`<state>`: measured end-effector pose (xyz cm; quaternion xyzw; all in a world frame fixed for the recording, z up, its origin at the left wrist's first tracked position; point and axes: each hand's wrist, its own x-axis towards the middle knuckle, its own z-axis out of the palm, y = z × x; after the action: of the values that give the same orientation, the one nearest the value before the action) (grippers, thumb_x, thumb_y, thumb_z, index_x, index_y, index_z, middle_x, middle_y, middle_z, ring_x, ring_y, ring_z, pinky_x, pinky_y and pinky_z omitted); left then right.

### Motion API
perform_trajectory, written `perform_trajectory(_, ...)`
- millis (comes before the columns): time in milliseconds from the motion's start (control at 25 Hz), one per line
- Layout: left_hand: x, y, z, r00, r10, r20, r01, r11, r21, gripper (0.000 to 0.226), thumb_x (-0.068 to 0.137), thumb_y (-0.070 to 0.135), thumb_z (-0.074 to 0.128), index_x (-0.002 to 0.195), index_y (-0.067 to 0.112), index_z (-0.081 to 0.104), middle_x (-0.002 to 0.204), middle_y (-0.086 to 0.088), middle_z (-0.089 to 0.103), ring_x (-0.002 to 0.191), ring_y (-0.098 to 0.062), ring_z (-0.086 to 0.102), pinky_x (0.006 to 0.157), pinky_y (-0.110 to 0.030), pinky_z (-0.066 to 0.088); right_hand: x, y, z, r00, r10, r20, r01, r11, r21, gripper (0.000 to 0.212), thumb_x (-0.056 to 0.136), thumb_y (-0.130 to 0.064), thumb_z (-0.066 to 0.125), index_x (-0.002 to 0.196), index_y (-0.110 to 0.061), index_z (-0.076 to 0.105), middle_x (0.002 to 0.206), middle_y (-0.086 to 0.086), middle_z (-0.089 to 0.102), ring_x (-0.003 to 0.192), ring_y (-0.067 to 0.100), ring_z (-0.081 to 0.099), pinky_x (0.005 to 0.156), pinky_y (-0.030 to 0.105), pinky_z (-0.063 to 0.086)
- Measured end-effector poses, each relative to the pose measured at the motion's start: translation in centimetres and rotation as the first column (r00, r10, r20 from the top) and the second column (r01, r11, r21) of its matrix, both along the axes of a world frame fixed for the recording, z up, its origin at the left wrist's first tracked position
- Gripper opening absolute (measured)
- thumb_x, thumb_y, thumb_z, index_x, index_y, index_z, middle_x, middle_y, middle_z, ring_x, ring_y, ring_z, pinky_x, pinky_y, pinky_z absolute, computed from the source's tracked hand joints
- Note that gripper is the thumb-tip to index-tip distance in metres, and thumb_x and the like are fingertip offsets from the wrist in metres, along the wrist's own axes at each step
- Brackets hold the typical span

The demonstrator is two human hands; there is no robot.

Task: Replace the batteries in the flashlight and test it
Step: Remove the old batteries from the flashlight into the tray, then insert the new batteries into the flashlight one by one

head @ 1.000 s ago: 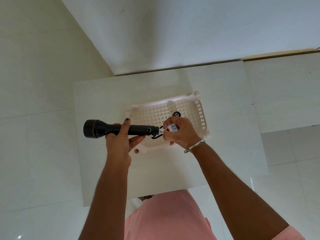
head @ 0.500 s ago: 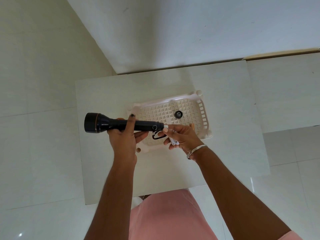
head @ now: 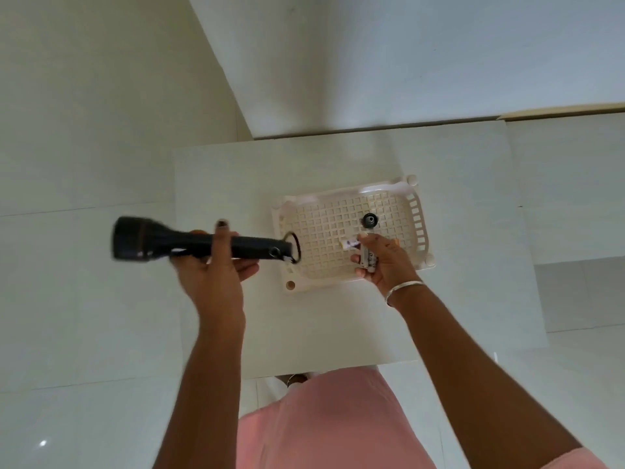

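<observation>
left hand [head: 216, 265] wrapped around black flashlight [head: 189, 243], barrel level, open tail toward right hand | right hand [head: 382, 262] closed on batteries [head: 367, 257], well apart from flashlight tail | black tail cap [head: 369, 220] in white basket [head: 422, 228] just beyond right hand | basket on white table [head: 236, 184]

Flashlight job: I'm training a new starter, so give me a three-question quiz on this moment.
1. True or false: the left hand holds the flashlight above the table.
2. What does the right hand grip? A) batteries B) the black cap C) nothing
3. Where does the black cap lie?

Key: 1 true; 2 A; 3 in the white basket.
</observation>
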<state>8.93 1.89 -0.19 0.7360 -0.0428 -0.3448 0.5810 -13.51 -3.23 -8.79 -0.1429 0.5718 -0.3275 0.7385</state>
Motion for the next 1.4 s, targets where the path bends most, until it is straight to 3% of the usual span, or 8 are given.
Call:
perform_trajectory(200,-2.2,0.6,-2.3,0.949,-0.293,-0.116,0.309,0.938,0.161,0.046,0.087,0.022,0.069,0.126,0.011,0.047,0.109,-0.012,0.070,0.078,-0.015,0.075,0.054,-0.025,0.058,3.6,-0.6,0.6,0.851,0.289,-0.438,-0.363,0.927,-0.096,0.008,0.085,-0.008,0.056,0.092,-0.010,0.055,0.087,0.008,0.068,0.060,0.015,0.068,0.055,0.035,0.061)
perform_trajectory(360,-2.4,1.0,-3.7,0.914,-0.394,-0.101,0.406,0.887,0.221,0.044,0.085,0.017,0.071,0.122,0.014,0.048,0.111,-0.010,0.067,0.080,-0.012,0.071,0.053,-0.027,0.059,6.0,0.1,-0.2,0.306,0.419,-0.855,-0.805,0.593,0.003,0.017,0.090,-0.015,0.051,0.106,-0.015,0.048,0.093,0.011,0.065,0.075,0.027,0.064,0.065,0.041,0.059)
perform_trajectory(440,-2.3,1.3,-4.3,0.903,-0.411,-0.121,0.429,0.868,0.251,0.044,0.085,0.016,0.071,0.122,0.013,0.048,0.112,-0.011,0.067,0.081,-0.014,0.071,0.053,-0.028,0.060,6.7,0.8,-0.7,0.144,0.364,-0.920,-0.820,0.564,0.095,0.022,0.090,-0.018,0.052,0.111,-0.014,0.050,0.096,0.011,0.062,0.078,0.027,0.061,0.070,0.040,0.056)
perform_trajectory(680,-2.8,1.9,-5.4,0.873,-0.458,-0.169,0.488,0.810,0.326,0.041,0.084,0.020,0.071,0.117,0.016,0.048,0.108,-0.005,0.065,0.085,-0.021,0.071,0.056,-0.035,0.062,6.6,1.2,-1.3,-0.044,0.277,-0.960,-0.807,0.557,0.198,0.029,0.087,-0.040,0.058,0.105,-0.017,0.058,0.097,0.008,0.061,0.081,0.026,0.062,0.066,0.035,0.054)
perform_trajectory(960,-3.5,2.0,-5.6,0.859,-0.473,-0.195,0.511,0.784,0.353,0.038,0.084,0.019,0.072,0.111,0.021,0.047,0.107,-0.003,0.064,0.086,-0.024,0.070,0.059,-0.037,0.063,6.2,1.4,-1.3,-0.008,0.261,-0.965,-0.820,0.551,0.156,0.046,0.084,-0.038,0.063,0.125,-0.025,0.048,0.107,0.010,0.056,0.077,0.026,0.062,0.061,0.034,0.054)
perform_trajectory(1160,-3.4,1.6,-5.0,0.889,-0.385,-0.247,0.451,0.828,0.332,0.042,0.085,0.018,0.071,0.121,0.018,0.048,0.113,-0.006,0.064,0.091,-0.026,0.070,0.054,-0.030,0.061,6.9,1.2,-1.5,0.063,0.260,-0.964,-0.880,0.470,0.070,0.030,0.089,-0.028,0.059,0.118,-0.025,0.058,0.105,0.008,0.057,0.075,0.024,0.061,0.062,0.032,0.054)
perform_trajectory(1280,-3.1,1.2,-4.2,0.883,-0.170,-0.438,0.295,0.926,0.236,0.033,0.087,0.026,0.069,0.116,0.014,0.058,0.106,-0.010,0.072,0.087,-0.027,0.074,0.056,-0.031,0.061,6.7,1.2,-1.6,0.015,0.268,-0.963,-0.928,0.363,0.086,0.026,0.083,-0.030,0.066,0.107,-0.024,0.060,0.104,0.004,0.058,0.078,0.023,0.059,0.061,0.030,0.049)
perform_trajectory(1400,-2.7,0.7,-3.2,0.769,-0.062,-0.636,0.137,0.988,0.069,0.026,0.089,0.035,0.066,0.102,0.013,0.064,0.088,-0.007,0.078,0.081,-0.023,0.076,0.068,-0.033,0.062,6.2,1.4,-1.5,0.035,0.255,-0.966,-0.942,0.332,0.054,0.043,0.073,-0.027,0.075,0.114,-0.022,0.059,0.111,0.008,0.056,0.085,0.025,0.058,0.062,0.032,0.051)
